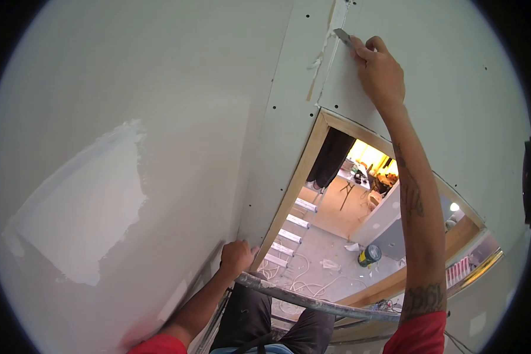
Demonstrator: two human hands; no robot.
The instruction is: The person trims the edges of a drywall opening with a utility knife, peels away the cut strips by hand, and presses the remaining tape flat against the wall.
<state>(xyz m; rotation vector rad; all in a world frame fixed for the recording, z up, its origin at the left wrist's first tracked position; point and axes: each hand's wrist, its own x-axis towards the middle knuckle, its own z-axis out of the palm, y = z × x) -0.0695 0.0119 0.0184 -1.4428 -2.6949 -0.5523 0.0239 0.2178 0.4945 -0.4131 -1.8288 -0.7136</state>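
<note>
High on the drywall, my right hand [380, 74] grips a knife with a narrow grey metal blade [343, 38]. Its tip touches a vertical seam [330, 53] between two boards, where a tan strip and smears of white compound show. The handle is mostly hidden in my fingers. Low on the left, my left hand [237, 258] is closed beside the lower corner of a wooden-framed opening [304, 171], just above a curved metal rail [318, 302]. What its fingers hold, if anything, is hidden.
A broad patch of white compound [88, 206] covers the left wall. Screw heads dot the boards. Through the opening show a ladder [290, 236], a dark bucket [369, 255], loose cords [307, 280] on the floor and a folding table [355, 177]. A person's dark-trousered legs [331, 156] stand beyond.
</note>
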